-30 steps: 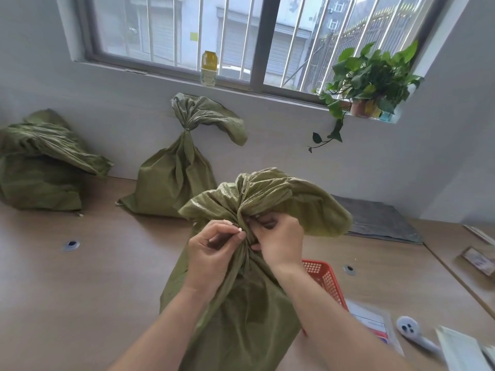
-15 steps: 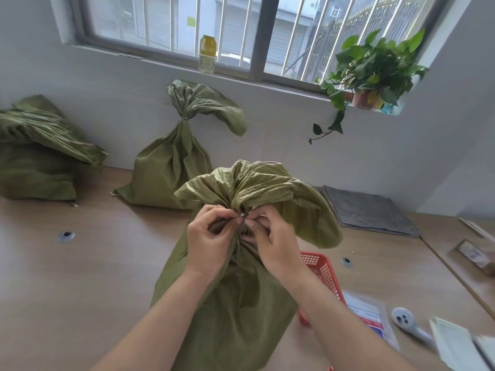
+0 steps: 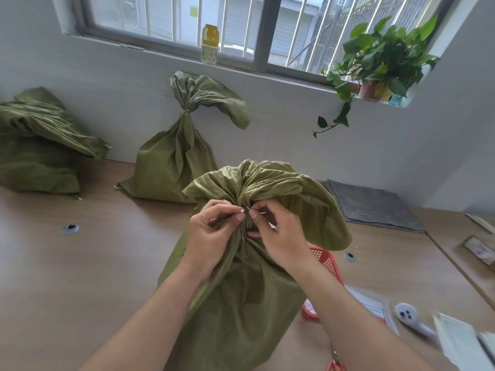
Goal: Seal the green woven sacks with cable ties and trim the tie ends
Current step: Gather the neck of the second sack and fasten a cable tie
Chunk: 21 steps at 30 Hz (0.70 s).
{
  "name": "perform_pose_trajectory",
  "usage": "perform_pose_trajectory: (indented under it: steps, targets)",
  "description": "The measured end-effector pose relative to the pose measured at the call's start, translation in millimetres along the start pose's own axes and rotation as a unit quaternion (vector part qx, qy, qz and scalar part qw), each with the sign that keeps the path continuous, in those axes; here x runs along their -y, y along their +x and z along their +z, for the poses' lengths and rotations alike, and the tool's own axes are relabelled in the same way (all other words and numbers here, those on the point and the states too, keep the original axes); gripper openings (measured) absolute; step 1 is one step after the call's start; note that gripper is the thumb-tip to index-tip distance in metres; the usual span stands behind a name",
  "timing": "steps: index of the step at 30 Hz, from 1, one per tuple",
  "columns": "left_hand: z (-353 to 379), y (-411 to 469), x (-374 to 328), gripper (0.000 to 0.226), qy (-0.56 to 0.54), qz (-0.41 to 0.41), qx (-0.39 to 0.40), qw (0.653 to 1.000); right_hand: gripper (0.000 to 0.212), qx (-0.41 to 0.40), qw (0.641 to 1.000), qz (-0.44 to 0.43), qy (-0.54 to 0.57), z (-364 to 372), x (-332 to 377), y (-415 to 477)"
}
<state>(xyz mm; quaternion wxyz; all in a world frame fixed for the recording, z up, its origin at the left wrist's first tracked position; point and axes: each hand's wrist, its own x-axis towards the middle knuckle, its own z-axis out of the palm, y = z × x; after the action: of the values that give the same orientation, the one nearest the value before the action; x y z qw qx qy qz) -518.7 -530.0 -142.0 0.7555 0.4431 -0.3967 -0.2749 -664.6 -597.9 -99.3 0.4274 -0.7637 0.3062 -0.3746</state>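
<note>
The red basket (image 3: 325,261) half behind the sack (image 3: 241,303) — scissors (image 3: 334,366) mostly past bottom edge

Head view, forward-down, close over hands (image 3: 249,231).

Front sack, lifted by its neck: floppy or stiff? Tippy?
Probably floppy: the front sack creases deeply where the left hand and right hand pinch its neck, and its top flap droops. Might tip if released: it stands tall, steadied only at the neck.
</note>
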Motion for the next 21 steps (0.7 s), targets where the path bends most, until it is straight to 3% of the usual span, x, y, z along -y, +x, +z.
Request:
perform_pose_trajectory:
  steps: [11, 21]
  targets:
    - [-0.1, -0.1, -0.9, 0.010, -0.039, 0.002, 0.002, 0.999, 0.004, 0.063, 0.994, 0.062, 0.059, -0.6, 0.9, 7.5]
    - [-1.2, -1.9, -0.2, 0.011, -0.048, 0.000, 0.007, 0.999, 0.006, 0.064, 0.987, 0.115, 0.095, -2.5, 9.9, 7.4]
